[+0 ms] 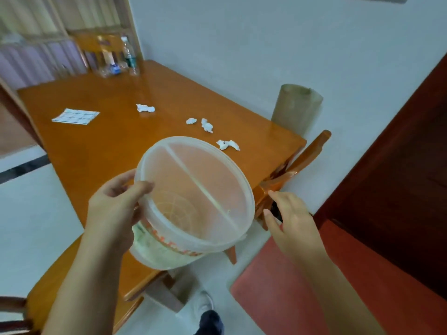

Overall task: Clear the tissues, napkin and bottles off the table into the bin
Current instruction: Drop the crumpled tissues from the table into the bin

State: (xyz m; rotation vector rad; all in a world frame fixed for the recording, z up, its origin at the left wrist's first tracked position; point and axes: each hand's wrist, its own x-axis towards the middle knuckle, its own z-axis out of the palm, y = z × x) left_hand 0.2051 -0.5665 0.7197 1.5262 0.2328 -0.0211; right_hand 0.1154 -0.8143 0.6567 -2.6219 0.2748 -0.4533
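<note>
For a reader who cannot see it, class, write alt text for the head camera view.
A person's left hand holds an empty translucent plastic bucket by its rim above an orange wooden table, while the open right hand hovers beside it. Crumpled white tissues, a flat gridded paper napkin and clear plastic bottles remain on the table.

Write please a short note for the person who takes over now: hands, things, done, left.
Left hand grips the bin by its rim, above the table edge; the bin looks empty.
Right hand is open, holding nothing.
Four tissues lie mid-table, the napkin farther left, the bottles at the far end.
Done: nothing binned.
Left: everything.
</note>
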